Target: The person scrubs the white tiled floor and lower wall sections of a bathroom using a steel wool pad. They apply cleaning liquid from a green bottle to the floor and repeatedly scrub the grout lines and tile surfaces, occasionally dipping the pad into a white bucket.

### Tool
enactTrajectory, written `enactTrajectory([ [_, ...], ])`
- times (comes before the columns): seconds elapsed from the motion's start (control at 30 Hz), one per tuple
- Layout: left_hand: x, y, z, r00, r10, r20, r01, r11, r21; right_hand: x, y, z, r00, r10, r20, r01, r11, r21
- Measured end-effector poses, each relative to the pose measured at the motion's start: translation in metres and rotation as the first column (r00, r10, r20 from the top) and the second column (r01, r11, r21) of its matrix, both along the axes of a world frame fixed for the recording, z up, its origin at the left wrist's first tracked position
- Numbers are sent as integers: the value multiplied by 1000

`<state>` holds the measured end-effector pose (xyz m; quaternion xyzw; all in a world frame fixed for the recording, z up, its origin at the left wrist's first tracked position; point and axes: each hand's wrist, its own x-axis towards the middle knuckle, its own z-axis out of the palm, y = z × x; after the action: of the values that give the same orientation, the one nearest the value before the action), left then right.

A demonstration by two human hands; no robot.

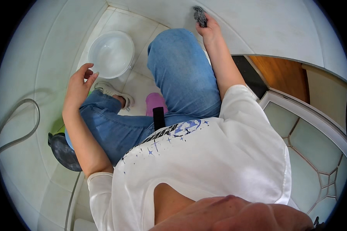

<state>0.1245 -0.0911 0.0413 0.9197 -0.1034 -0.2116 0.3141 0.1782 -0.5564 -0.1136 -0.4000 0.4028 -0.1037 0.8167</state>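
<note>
In my right hand (210,30) is a dark grey steel wool scrubber (199,16), gripped by the fingers and pressed to or held close against the white tiled wall (254,23) at the far side. My left hand (78,81) hangs at the left, over my bent knee, its fingers loosely curved with the thumb apart and nothing in them. Just beyond it, a round white plastic basin (132,50) stands on the floor; whether it holds water I cannot tell.
A metal hose (38,115) loops along the left wall. Beside my left elbow sits a dark rounded object (65,152). A purple object (154,101) lies between my legs. To the right are a doorway with a wooden floor (283,73) and a frosted glass door (304,154).
</note>
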Motion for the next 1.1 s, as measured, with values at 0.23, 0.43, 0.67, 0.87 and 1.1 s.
enactTrajectory([
  [0.23, -5, 11, -1, 999, 2, 40, -3, 1000, 9, -18, -28, 12, 995, 9, 104, -5, 999, -35],
  [0.43, -4, -3, 4, 1000, -11, 28, 11, 1000, -15, -26, -17, 55, 993, -103, -59, 110, 985, 133],
  [0.67, 3, -4, -4, 996, 14, -83, -11, 1000, 27, 73, -15, -38, 980, 150, 129, -174, 965, 197],
  [0.87, -10, 7, 16, 993, 83, -84, -80, 996, 38, 30, 17, 45, 998, 48, -46, -30, 944, 329],
  [1.1, -7, 3, 19, 998, 33, -59, -35, 999, -26, 60, 34, 2, 818, 576, -8, -398, 555, -730],
])
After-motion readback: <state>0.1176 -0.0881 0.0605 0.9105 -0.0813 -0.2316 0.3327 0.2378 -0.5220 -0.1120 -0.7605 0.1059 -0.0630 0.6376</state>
